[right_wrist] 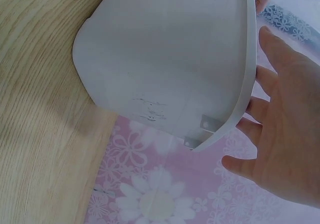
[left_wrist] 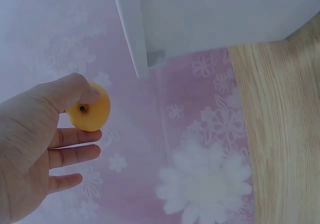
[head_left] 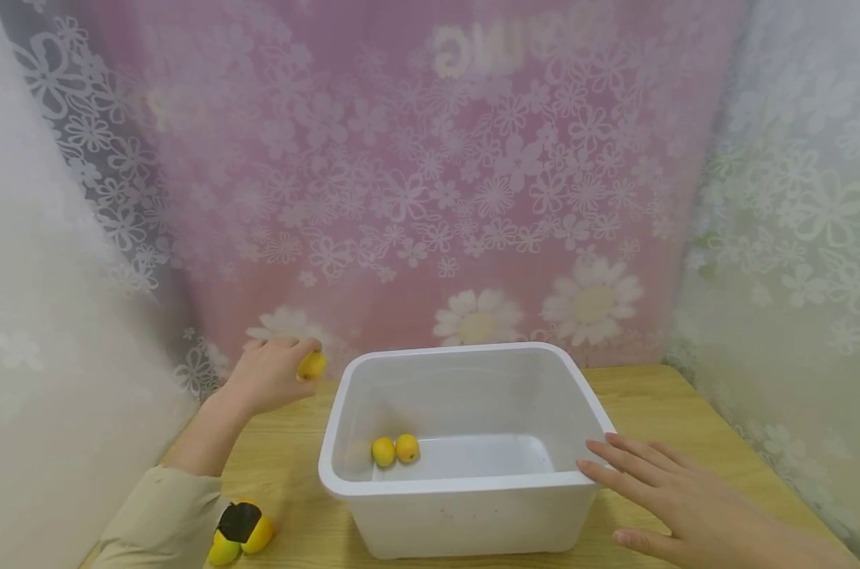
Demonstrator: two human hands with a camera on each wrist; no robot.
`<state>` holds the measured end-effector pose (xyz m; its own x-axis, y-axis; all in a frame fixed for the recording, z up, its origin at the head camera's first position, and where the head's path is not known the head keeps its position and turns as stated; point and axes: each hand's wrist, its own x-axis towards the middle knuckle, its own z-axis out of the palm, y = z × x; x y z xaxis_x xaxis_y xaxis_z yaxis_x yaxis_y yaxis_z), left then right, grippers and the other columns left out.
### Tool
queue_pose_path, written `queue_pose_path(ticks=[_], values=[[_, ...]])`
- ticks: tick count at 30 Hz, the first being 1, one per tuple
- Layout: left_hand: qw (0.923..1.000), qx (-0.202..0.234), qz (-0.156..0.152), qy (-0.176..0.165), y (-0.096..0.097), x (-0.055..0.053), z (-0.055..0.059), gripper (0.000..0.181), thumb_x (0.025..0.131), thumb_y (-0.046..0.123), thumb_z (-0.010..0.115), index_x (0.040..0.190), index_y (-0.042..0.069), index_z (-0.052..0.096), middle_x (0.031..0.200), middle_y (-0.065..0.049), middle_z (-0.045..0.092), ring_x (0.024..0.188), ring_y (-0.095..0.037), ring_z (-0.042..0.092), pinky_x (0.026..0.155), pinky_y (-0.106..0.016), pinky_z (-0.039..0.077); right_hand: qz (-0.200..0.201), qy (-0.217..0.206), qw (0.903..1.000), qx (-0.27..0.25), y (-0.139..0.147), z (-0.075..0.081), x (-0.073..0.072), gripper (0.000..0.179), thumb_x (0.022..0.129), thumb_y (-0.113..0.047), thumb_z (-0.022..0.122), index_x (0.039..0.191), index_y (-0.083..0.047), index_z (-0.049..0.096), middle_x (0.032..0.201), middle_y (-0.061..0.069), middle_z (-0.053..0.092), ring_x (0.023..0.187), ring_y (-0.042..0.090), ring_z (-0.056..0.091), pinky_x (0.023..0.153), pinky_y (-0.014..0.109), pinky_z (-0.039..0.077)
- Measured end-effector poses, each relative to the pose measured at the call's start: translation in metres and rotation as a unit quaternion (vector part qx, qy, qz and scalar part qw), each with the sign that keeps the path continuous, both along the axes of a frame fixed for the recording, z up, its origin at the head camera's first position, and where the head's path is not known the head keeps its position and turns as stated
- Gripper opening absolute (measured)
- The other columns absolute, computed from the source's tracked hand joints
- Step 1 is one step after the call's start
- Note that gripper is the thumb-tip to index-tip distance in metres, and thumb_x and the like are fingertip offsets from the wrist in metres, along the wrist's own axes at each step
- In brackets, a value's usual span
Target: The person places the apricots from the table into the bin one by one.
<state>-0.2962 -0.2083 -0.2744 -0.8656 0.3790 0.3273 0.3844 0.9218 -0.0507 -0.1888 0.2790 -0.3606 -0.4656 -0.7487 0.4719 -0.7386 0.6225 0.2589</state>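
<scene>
My left hand point(head_left: 273, 375) pinches a small round yellow fruit point(left_wrist: 95, 111) between thumb and fingers; a dark stem end shows on it. That hand is in the air left of a white plastic bin point(head_left: 465, 484), higher than its rim. In the left wrist view the other fingers stretch out below the fruit. Two more yellow fruits point(head_left: 394, 450) lie side by side on the bin's floor, near its left wall. My right hand point(head_left: 672, 494) is at the bin's right front corner, fingers spread and fairly straight, fingertips right at the rim.
More yellow fruits point(head_left: 258, 536), one greenish, lie on the wooden table point(head_left: 288, 450) at the lower left, partly covered by a black shape point(head_left: 239, 521) beside the sleeve. Flower-patterned curtains point(head_left: 430, 197) stand behind the table and on both sides.
</scene>
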Motion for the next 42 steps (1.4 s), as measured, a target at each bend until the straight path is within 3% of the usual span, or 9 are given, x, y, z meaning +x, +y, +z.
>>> queue_pose_path(ticks=[6, 19, 26, 31, 42], values=[[0.9996, -0.005, -0.027, -0.004, 0.018, -0.002, 0.001, 0.038, 0.078, 0.029, 0.068, 0.112, 0.015, 0.06, 0.092, -0.002, 0.062, 0.088, -0.025, 0.057, 0.089, -0.054, 0.037, 0.004, 0.0, 1.0, -0.001, 0.0, 0.0, 0.0, 0.073, 0.08, -0.046, 0.067, 0.143, -0.02, 0.04, 0.152, -0.008, 0.026, 0.142, 0.004, 0.003, 0.111, 0.017, -0.006], [0.9941, -0.059, -0.084, -0.038, 0.06, 0.001, 0.001, 0.036, 0.076, 0.023, 0.07, 0.109, 0.015, 0.059, 0.103, -0.001, 0.063, 0.1, -0.025, 0.056, 0.093, -0.05, 0.038, 0.011, 0.005, 0.9999, -0.002, 0.0, 0.001, 0.0, 0.073, 0.081, -0.047, 0.066, 0.142, -0.018, 0.04, 0.154, -0.009, 0.021, 0.142, 0.006, 0.005, 0.111, 0.017, -0.005], [0.9899, -0.084, -0.1, -0.056, 0.074, 0.001, -0.005, 0.035, 0.077, 0.023, 0.07, 0.11, 0.017, 0.059, 0.088, 0.004, 0.058, 0.093, -0.021, 0.055, 0.096, -0.048, 0.036, 0.016, 0.015, 0.9997, -0.005, 0.0, 0.001, -0.001, 0.071, 0.081, -0.048, 0.065, 0.141, -0.017, 0.042, 0.153, -0.005, 0.024, 0.142, 0.008, 0.007, 0.112, 0.018, -0.003], [0.9876, -0.086, -0.11, -0.072, 0.08, 0.001, -0.01, 0.036, 0.078, 0.023, 0.072, 0.112, 0.019, 0.059, 0.091, 0.005, 0.059, 0.095, -0.021, 0.055, 0.1, -0.05, 0.033, 0.022, 0.017, 0.9996, -0.009, -0.001, 0.002, -0.002, 0.069, 0.083, -0.048, 0.064, 0.141, -0.016, 0.043, 0.152, -0.005, 0.026, 0.142, 0.008, 0.009, 0.112, 0.018, -0.002], [0.9824, -0.106, -0.143, -0.058, 0.09, -0.004, -0.021, 0.038, 0.079, 0.025, 0.072, 0.115, 0.017, 0.059, 0.1, 0.002, 0.063, 0.096, -0.023, 0.058, 0.09, -0.046, 0.039, 0.029, 0.012, 0.9994, -0.016, -0.002, 0.003, -0.002, 0.066, 0.084, -0.047, 0.063, 0.139, -0.015, 0.045, 0.152, -0.009, 0.025, 0.142, 0.008, 0.012, 0.112, 0.018, -0.001]])
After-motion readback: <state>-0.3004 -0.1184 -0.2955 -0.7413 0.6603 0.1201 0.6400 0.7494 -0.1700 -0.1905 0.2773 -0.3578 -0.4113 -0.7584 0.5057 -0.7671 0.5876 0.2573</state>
